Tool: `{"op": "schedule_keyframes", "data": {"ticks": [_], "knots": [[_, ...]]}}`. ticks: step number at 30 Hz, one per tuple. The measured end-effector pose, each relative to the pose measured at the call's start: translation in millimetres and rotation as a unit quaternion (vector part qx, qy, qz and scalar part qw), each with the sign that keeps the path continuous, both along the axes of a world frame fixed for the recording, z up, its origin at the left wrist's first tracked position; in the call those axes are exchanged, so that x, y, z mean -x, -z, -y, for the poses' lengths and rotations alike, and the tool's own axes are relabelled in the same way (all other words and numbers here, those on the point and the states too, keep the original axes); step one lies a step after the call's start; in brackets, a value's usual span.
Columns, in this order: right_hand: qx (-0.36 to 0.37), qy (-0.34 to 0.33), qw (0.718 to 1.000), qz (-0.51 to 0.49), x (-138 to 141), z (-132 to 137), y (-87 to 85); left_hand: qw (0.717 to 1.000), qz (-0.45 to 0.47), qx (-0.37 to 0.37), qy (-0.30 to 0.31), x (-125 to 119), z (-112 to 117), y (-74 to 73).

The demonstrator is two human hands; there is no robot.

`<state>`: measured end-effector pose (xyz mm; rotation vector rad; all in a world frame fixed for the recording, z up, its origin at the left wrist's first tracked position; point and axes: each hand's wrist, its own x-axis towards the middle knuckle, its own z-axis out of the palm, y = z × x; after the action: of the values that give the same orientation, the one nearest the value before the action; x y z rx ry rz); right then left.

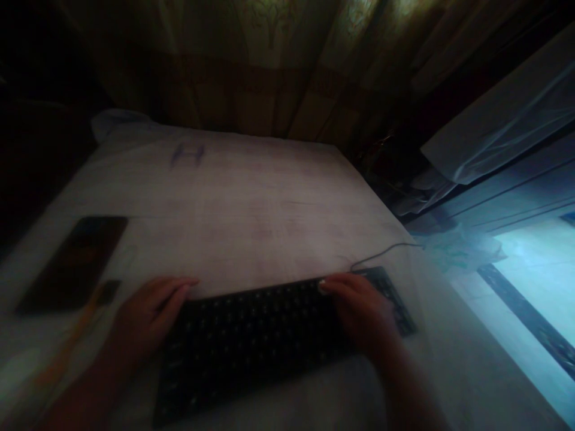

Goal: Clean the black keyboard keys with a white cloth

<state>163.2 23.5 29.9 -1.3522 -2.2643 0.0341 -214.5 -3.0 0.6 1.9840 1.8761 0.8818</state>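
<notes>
A black keyboard (256, 335) lies at a slant on the pale-covered surface, its cable (386, 248) running off at the far right corner. My left hand (146, 314) is at the keyboard's upper left corner, thumb and fingers closed about its edge. Over the right part of the keys rests my right hand (362, 308), its fingers drawn together near the far edge. A small whitish patch shows at its fingertips; blur hides whether this is a nail or a held bit. Both palms are hidden.
Left of my left hand lies a yellow-orange-handled tool (67, 350) with a dark head, perhaps a brush. Beyond it is a dark flat rectangular object (76, 263). A curtain (269, 78) hangs at the back. A plastic bag (467, 248) is by the right edge.
</notes>
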Motion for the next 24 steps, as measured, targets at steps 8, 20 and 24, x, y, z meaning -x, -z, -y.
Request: {"op": "schedule_keyframes", "data": {"ticks": [8,20,24], "knots": [[0.004,0.013,1.000,0.017,-16.2,-2.8,2.4,1.000,-0.004,-0.001,-0.004,0.0,-0.8,0.9],[-0.037,0.068,0.997,-0.011,-12.4,-5.2,5.6,1.000,0.002,0.007,-0.007,-0.6,-1.5,0.4],[-0.019,0.098,0.995,-0.010,-12.2,-6.1,9.6,1.000,0.000,0.000,-0.008,-0.2,-1.9,0.2]]}}
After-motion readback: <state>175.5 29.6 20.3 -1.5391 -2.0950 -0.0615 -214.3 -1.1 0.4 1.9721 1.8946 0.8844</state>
